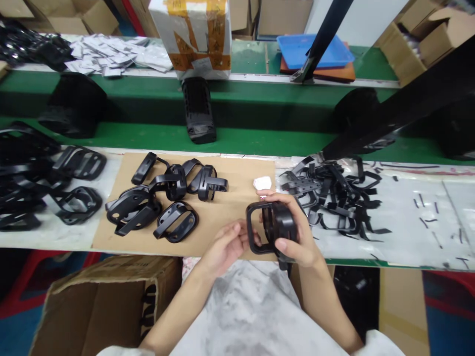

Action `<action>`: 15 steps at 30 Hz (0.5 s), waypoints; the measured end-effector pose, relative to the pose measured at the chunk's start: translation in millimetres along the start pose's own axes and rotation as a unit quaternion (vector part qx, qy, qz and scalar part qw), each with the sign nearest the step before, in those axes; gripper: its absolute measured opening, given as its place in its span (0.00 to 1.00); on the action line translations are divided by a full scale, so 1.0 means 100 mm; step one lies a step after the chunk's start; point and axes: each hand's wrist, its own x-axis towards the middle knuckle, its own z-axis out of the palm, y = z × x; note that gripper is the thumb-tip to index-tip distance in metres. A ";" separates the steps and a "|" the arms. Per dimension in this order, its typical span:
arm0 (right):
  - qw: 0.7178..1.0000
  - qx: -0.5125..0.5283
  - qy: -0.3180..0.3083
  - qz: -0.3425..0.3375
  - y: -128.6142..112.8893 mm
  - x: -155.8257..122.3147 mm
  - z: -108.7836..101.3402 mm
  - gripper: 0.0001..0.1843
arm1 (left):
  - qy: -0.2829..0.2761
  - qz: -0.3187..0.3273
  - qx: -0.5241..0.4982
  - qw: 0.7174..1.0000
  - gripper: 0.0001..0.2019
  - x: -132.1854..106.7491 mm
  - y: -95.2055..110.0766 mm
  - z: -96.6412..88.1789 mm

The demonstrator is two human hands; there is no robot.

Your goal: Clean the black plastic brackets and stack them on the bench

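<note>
My right hand (302, 235) grips a black plastic frame-shaped part (285, 222), its thumb on the near side and fingers over the top. The part is tilted so its squarish opening faces left. Beside that opening is my left hand (228, 247), palm up, fingers loosely curled and apart, holding nothing I can see; whether its fingertips touch the frame cannot be told. On the cardboard sheet (218, 217) to the left lie several similar black parts with straps (178, 222). A small white object (262, 183) sits just beyond my right hand.
Tangled black strips (334, 198) are heaped at right. More black parts (74, 202) fill the left side. Behind stand a black block-shaped piece (199, 111), a taped white box (193, 39) and a blue tray (315, 51). A dark slanted post (401, 104) crosses the right. An open carton (92, 306) is below left.
</note>
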 end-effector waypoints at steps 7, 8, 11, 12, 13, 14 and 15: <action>0.997 0.039 0.010 0.060 0.03 0.01 0.01 0.38 | -0.022 0.006 0.037 0.999 0.22 0.03 -0.09 0.02; 0.996 0.049 0.017 0.068 0.04 0.00 0.00 0.38 | -0.017 0.006 0.038 0.999 0.22 0.03 -0.09 0.04; 0.990 0.101 0.030 0.098 0.05 -0.03 0.00 0.37 | -0.013 -0.014 0.032 0.999 0.22 0.00 -0.08 0.12; 0.987 0.115 0.036 0.104 0.05 -0.04 0.00 0.38 | -0.016 -0.024 0.033 0.999 0.22 0.00 -0.06 0.14; 0.986 0.121 0.043 0.108 0.05 -0.06 0.00 0.38 | -0.018 -0.032 0.037 0.999 0.22 -0.01 -0.04 0.15; 0.986 0.119 0.049 0.109 0.05 -0.07 0.01 0.39 | -0.019 -0.038 0.043 0.998 0.22 -0.02 -0.01 0.15; 0.986 0.113 0.053 0.107 0.06 -0.07 0.02 0.39 | -0.019 -0.042 0.049 0.998 0.22 -0.03 0.01 0.15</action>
